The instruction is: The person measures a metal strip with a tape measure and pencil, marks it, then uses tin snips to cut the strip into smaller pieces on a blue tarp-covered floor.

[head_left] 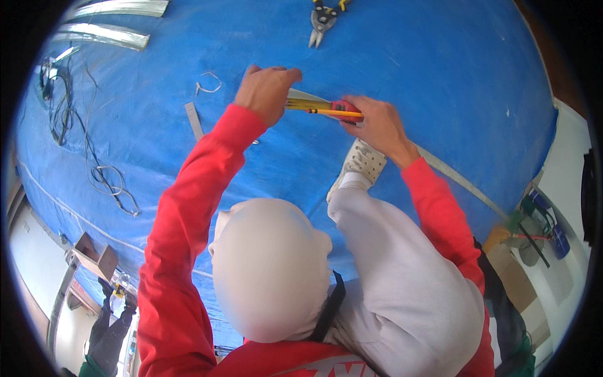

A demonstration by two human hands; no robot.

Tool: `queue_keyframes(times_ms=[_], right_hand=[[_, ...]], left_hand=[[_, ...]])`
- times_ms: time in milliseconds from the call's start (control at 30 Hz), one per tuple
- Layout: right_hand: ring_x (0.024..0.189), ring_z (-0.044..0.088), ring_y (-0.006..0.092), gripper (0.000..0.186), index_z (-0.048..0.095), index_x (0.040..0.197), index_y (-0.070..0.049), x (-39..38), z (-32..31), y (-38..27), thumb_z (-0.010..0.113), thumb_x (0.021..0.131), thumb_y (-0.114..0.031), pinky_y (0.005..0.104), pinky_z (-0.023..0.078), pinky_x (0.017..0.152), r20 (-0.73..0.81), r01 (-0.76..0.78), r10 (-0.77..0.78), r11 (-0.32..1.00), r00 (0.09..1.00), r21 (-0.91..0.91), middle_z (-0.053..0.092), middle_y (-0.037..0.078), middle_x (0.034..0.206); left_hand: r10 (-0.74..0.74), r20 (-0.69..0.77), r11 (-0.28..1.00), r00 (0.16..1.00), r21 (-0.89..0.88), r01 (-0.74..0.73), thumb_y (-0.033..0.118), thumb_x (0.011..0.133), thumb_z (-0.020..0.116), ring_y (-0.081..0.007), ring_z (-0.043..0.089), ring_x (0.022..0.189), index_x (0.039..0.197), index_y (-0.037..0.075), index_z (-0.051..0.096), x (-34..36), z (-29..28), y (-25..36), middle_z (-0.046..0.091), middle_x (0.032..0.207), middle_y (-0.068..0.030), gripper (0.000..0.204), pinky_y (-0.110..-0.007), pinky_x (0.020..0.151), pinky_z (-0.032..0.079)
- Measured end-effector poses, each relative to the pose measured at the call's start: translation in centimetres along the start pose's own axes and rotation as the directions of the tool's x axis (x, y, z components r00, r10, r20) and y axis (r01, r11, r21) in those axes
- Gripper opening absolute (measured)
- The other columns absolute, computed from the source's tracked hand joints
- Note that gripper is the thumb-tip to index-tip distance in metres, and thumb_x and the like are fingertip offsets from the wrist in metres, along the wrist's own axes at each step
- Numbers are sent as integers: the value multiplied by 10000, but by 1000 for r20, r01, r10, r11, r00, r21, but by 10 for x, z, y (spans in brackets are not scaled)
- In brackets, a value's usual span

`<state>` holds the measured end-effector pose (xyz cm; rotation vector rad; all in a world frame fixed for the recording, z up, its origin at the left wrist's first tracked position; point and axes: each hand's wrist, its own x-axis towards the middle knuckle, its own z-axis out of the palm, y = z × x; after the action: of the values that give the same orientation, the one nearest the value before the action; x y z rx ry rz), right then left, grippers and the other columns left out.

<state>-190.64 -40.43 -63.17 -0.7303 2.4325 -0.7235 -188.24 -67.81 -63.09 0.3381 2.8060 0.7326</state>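
Head view: left fingers [293, 75] hold 1 yellow blade [306, 104], right fingers [360, 101] 1 tape measure [343, 106], 1 pencil [330, 112].

pale block letters [344, 371], across a red top [257, 359], partly cut off at the lower edge

There are two bare hands [267, 93], one tape measure [344, 107], one pencil [330, 112], one shoe [365, 161] and one pair of snips [323, 20].

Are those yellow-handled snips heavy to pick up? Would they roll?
The snips are probably heavy for their size, as the blades look like metal. They likely wouldn't roll, since they lie flat on the blue sheet.
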Motion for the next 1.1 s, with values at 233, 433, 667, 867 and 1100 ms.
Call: queue_keyframes(times_ms=[233, 433, 667, 867, 1100], right_hand=[[969, 742, 335, 459, 699, 1264, -82, 22, -6, 40, 818, 846, -230, 408, 585, 840, -65, 27, -28, 1000, 997, -15, 761, 142, 1106], [979, 744, 337, 496, 695, 1274, -64, 69, -21, 110, 822, 869, -322, 400, 573, 842, -158, -322, 333, 942, 929, 94, 763, 177, 1088], [959, 735, 360, 383, 709, 1217, -18, 21, -12, 127, 714, 950, -292, 413, 554, 802, -614, -321, 314, 942, 725, 102, 766, 190, 1056], [744, 626, 156, 394, 725, 1116, -9, -55, 67, 80, 425, 1088, -263, 299, 509, 711, -582, -38, 435, 821, 687, 570, 747, 54, 965], [872, 656, 123, 367, 716, 1084, -4, -85, 84, 60, 514, 1110, -309, 275, 537, 799, -170, -229, 591, 538, 789, 811, 743, 77, 987]], left_hand=[[-487, -529, 871, 695, -347, 347, 198, 860, 837, -234, 707, 936, 1195, 48, 718, -130, -40, -78, 737, 1057, -118, 386, -358, 819, 546], [-860, -204, 510, 467, -329, 795, 439, 809, 879, -241, 717, 859, 1186, 46, 701, -201, 73, -151, 746, 956, -155, 573, -372, 775, 559], [-855, -180, 517, 487, -389, 763, 379, 798, 880, -331, 721, 848, 1086, 51, 668, -202, 136, -172, 738, 917, -144, 485, -430, 776, 561], [-706, -205, 631, 678, -615, 472, 171, 865, 835, -217, 713, 772, 1063, 35, 643, -185, 109, -112, 745, 882, -117, 308, -343, 710, 556], [-321, 414, 301, 852, -809, 506, 135, 986, 726, -123, 687, 737, 1144, 19, 618, -78, 134, -1, 745, 839, -72, 224, -285, 613, 529]])
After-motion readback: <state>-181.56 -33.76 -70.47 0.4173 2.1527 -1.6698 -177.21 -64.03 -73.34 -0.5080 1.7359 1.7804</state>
